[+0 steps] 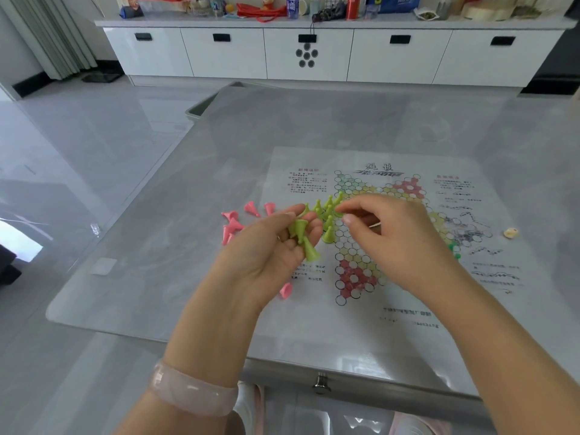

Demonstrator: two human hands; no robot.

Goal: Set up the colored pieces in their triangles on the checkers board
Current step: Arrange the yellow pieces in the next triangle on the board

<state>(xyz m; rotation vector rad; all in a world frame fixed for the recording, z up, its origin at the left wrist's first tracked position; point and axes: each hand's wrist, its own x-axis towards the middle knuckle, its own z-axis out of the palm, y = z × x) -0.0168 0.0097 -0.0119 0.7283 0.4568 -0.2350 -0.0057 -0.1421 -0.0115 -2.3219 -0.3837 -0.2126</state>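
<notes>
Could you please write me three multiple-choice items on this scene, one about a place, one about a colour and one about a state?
1. Where do the loose pink pieces mostly lie?
A. left of the board
B. on the cabinet
C. in the right hand

2. What colour are the pieces in the left hand?
A. pink
B. light green
C. blue

3. What state are the green pieces on the board in?
A. lying flat
B. stacked
C. standing upright

Key: 1 A, they are scattered on the table beside the board's left edge; 2 B, light green pieces lie across its fingers; 3 C, they stand on their bases, tips up.
</notes>
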